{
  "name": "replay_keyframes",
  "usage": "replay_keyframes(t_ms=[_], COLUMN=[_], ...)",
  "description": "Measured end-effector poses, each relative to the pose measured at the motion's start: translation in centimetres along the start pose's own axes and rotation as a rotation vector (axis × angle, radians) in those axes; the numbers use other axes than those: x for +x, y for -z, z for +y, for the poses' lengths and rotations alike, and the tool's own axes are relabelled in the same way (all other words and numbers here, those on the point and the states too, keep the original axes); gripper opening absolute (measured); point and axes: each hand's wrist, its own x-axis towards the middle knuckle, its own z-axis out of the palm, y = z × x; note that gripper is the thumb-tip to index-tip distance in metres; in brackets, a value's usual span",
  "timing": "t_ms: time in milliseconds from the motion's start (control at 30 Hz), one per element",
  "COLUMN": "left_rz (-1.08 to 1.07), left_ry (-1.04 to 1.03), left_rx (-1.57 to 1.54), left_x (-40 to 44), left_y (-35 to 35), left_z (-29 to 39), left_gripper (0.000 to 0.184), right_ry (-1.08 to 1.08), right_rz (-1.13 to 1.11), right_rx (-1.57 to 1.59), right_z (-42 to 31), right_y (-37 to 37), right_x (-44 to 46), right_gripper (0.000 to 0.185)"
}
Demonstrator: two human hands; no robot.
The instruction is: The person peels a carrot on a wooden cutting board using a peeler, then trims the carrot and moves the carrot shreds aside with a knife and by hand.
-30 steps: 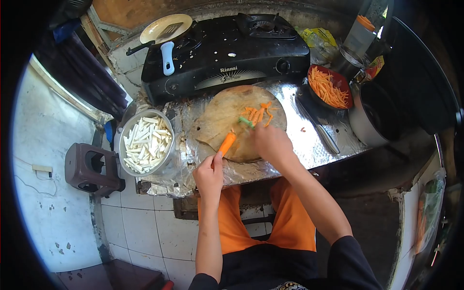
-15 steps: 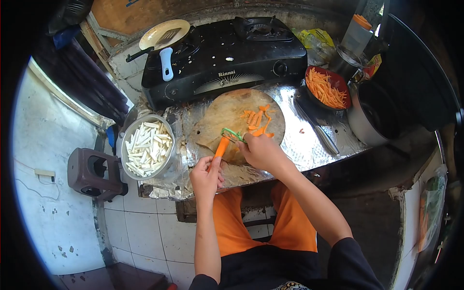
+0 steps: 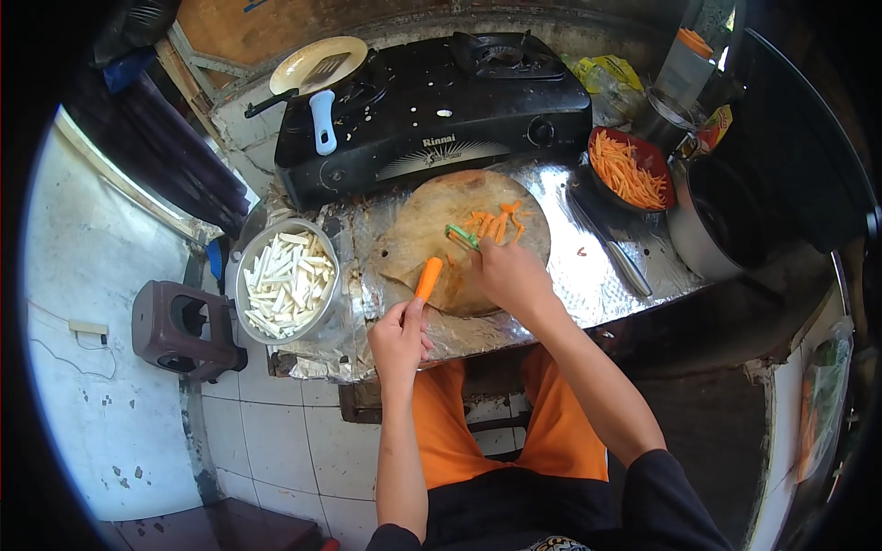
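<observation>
My left hand (image 3: 399, 342) grips the lower end of a carrot (image 3: 428, 279), whose tip points up over the near edge of the round wooden board (image 3: 418, 216). My right hand (image 3: 514, 275) is closed on a green peeler (image 3: 462, 237), held above the board just right of the carrot and apart from it. Orange peelings (image 3: 496, 223) lie on the board beyond my right hand. Left of the board, a bowl (image 3: 334, 298) holds white cut sticks. To the right, shredded carrot (image 3: 628, 172) fills a red bowl (image 3: 663, 163).
A black gas stove (image 3: 432, 110) stands behind the board, bearing a pan (image 3: 292, 72) and a blue handle (image 3: 323, 124). A knife (image 3: 627, 266) lies right of the board, beside a large pot (image 3: 689, 220). A brown stool (image 3: 184, 326) stands at the left.
The peeler first came down onto the carrot's tip, then moved up and right off it with my right hand. My left hand still holds the carrot.
</observation>
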Motion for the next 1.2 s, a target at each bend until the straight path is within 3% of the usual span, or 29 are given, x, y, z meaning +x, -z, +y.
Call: replay_keyframes(t_ms=[267,467,567,667,733,800,867,933,1000,1067,1200], left_rz=[0.032,0.026,0.049,0.042,0.040,0.030,-0.006,0.049,0.098,0.093,0.096], left_ry=[-0.044,-0.046,-0.033,-0.075,-0.116,-0.162,-0.140,-0.184,-0.460,-0.436,-0.461], left_rx=[0.001,-0.040,-0.015,-0.072,-0.117,-0.170,-0.410,-0.293,0.155,0.266,0.404], left_x=[-0.1,0.1,-0.3,-0.4,-1.0,-1.1,-1.1,-1.0,0.4,0.8,1.0], left_y=[-0.3,-0.2,-0.5,-0.4,-0.1,-0.3,0.0,-0.2,0.1,0.2,0.3], left_z=[-0.3,-0.2,-0.3,-0.8,-1.2,-1.1,-0.8,-0.2,-0.9,-0.8,0.1], left_gripper=[0.027,0.025,0.025,0.026,0.025,0.024,0.023,0.021,0.021,0.021,0.023], right_ry=[0.089,-0.071,-0.095,-0.094,0.030,0.010,-0.020,-0.036,-0.149,-0.143,-0.040], right_rz=[-0.163,-0.005,-0.083,-0.002,0.193,0.178,0.234,0.309,0.286,0.249,0.454], right_rx=[0.075,-0.009,0.080,0.199,0.187,0.131,0.120,0.145,-0.038,-0.073,-0.019], right_z=[-1.3,0.8,0.7,2.6,5.2,6.9,8.2,9.7,11.1,12.1,13.4], right_y=[0.7,1.1,3.2,3.7,3.4,3.6,3.6,3.5,3.9,4.1,6.1], right_x=[-0.8,1.1,-0.4,-1.2,-2.0,-3.2,-4.1,-4.7,-5.1,-5.7,-5.4], right_gripper=[0.038,0.030,0.034,0.026,0.021,0.022,0.026,0.027,0.025,0.025,0.035])
